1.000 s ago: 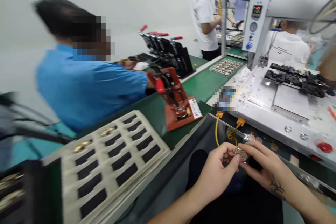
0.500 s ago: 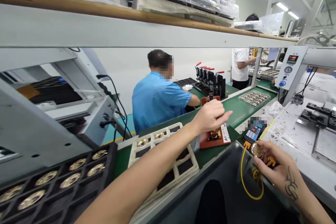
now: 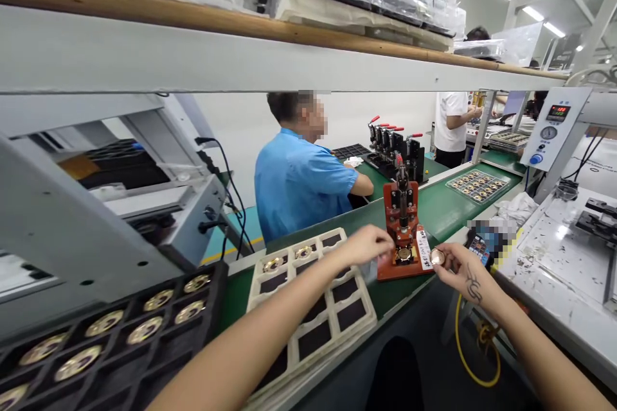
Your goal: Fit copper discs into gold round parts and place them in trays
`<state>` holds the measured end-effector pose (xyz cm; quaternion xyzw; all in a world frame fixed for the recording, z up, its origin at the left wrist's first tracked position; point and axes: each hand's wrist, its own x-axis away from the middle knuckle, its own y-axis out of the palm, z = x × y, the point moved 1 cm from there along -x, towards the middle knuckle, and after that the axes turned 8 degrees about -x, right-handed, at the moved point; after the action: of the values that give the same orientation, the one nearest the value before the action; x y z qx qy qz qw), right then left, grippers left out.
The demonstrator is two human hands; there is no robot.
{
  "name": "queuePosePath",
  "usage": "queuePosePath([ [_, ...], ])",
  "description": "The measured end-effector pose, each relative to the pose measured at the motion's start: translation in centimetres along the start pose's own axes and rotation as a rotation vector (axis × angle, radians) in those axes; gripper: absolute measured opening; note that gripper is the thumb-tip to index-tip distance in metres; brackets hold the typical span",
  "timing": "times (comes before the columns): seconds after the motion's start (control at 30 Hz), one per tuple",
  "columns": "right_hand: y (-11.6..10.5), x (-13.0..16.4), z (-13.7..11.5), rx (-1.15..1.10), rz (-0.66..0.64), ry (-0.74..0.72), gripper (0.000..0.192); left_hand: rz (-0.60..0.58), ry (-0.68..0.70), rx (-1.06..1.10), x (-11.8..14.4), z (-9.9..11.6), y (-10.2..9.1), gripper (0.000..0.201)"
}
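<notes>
My right hand [image 3: 456, 268] pinches a round, shiny, gold-coloured disc [image 3: 437, 258], like a watch case back, just right of a red hand press [image 3: 401, 221]. On the base of this press sits a gold watch case [image 3: 405, 254], under the plunger. Close to its left side is my left hand [image 3: 369, 245], its fingers loosely bent and apart, blurred at the tips, with nothing visible in them. A white label with handwriting [image 3: 424, 249] lies on the right of the press base.
A cream tray [image 3: 315, 341] and a black tray [image 3: 159, 350] hold gold rings in some pockets. A clear tray of watch parts [image 3: 477, 185] lies on the green bench. A co-worker in blue [image 3: 301, 183] sits beyond. A shelf beam [image 3: 289, 64] crosses overhead.
My left hand has come off the top of the press and down beside its base. My right hand has brought the disc leftward to the press. The view has shifted slightly.
</notes>
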<state>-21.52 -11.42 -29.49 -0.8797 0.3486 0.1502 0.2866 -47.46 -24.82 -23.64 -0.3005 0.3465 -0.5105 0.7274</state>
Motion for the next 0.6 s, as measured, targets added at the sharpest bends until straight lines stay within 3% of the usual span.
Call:
queuePosePath([
  [0.07,1.5,-1.6,1.3,0.004,-0.032,-0.004,0.019,-0.118,-0.039,-0.014,0.5,-0.7,3.5,0.023],
  [0.13,2.7,-3.0,2.5,0.013,-0.069,-0.002,0.014,-0.140,-0.066,-0.020,-0.1,-0.7,5.9,0.024],
  [0.27,3.3,-4.1,4.2,0.038,-0.124,0.012,0.018,-0.090,-0.088,0.008,-1.5,-0.4,7.6,0.026],
  [0.43,3.8,-5.1,5.0,0.087,-0.229,-0.002,0.023,-0.040,-0.119,0.096,0.5,-1.2,5.8,0.023],
  [0.6,5.7,-7.0,3.8,0.089,-0.303,-0.080,0.020,0.055,-0.170,0.292,4.7,-2.1,0.2,0.032],
])
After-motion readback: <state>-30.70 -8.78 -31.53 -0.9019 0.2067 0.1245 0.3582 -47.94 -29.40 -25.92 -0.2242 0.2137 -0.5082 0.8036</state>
